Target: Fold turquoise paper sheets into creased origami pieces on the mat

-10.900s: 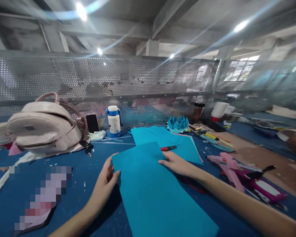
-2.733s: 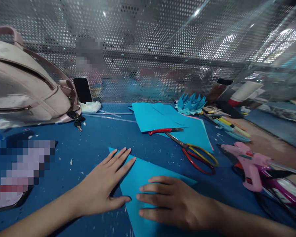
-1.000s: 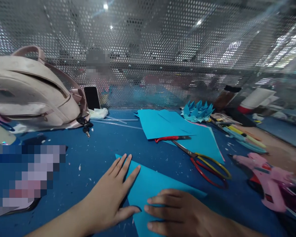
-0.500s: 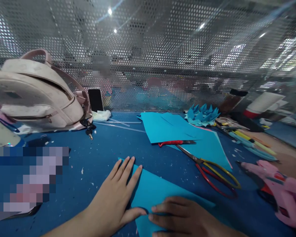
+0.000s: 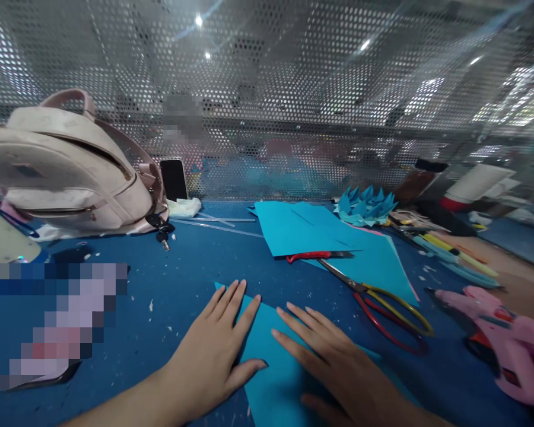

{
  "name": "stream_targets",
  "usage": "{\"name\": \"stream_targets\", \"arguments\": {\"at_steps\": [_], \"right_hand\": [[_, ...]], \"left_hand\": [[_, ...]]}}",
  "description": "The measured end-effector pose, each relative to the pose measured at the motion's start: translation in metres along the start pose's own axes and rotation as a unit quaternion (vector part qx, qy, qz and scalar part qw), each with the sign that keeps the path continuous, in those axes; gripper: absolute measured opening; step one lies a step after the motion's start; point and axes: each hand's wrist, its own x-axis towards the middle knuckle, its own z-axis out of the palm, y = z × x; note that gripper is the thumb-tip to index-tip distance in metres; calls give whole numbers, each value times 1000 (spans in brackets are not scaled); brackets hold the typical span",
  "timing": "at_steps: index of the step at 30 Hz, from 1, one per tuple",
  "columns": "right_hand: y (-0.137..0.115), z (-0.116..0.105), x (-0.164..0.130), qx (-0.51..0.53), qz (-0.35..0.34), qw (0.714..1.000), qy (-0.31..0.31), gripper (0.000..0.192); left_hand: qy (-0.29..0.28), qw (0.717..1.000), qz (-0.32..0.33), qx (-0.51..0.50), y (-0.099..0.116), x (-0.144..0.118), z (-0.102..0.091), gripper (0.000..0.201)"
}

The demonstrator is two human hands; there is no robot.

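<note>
A blue sheet of paper [image 5: 267, 356] lies at an angle on the dark blue table, under both hands. My left hand [image 5: 216, 350] rests flat along its left edge, fingers stretched out and the thumb apart. My right hand [image 5: 329, 356] is spread over the right part of the sheet, fingertips near its upper edge. Part of the paper is hidden beneath my right hand and forearm. Beyond it lie scissors [image 5: 360, 287] with one red and one yellow handle, their blades pointing toward a stack of blue sheets [image 5: 302, 228]. A red-handled cutter [image 5: 314, 255] sits along the stack's front edge.
A folded blue paper piece with pointed tips [image 5: 365, 207] stands behind the stack. To the right are a pink glue gun [image 5: 493, 338] and pliers [image 5: 458, 264]. On the left stand a pale backpack [image 5: 80, 172], keys [image 5: 162, 228] and a phone [image 5: 174, 179]. A perforated metal panel [image 5: 267, 77] rises behind.
My right hand has moved up across the sheet toward its upper edge, and its fingers have spread. My left hand stays almost where it was, on the paper's left edge.
</note>
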Motion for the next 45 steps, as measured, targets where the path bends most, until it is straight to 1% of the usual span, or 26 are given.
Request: {"name": "stream_targets", "arguments": {"at_steps": [7, 13, 20, 24, 31, 36, 39, 45], "right_hand": [[1, 3, -3, -13, 5, 1000, 20, 66], [1, 2, -3, -25, -1, 1000, 9, 67], [1, 2, -2, -13, -1, 1000, 10, 65], [1, 2, -2, -26, 2, 1000, 9, 64], [1, 2, -5, -32, 7, 999, 17, 64], [0, 3, -6, -37, 4, 999, 33, 63], [0, 2, -5, -48, 1, 998, 29, 63], [1, 2, -4, -49, -1, 998, 31, 63]], "left_hand": [[-28, 999, -16, 6, 3, 0, 0, 79], [-11, 999, -34, 27, 5, -2, 2, 84], [12, 995, -84, 47, 6, -3, 8, 92], [20, 994, -83, 68, 6, -3, 10, 93], [39, 990, -79, 108, 7, -4, 10, 89], [48, 989, -77, 117, 7, -4, 12, 91], [56, 989, -77, 115, 7, -5, 13, 91], [51, 990, -76, 105, 6, -5, 12, 90]]}}
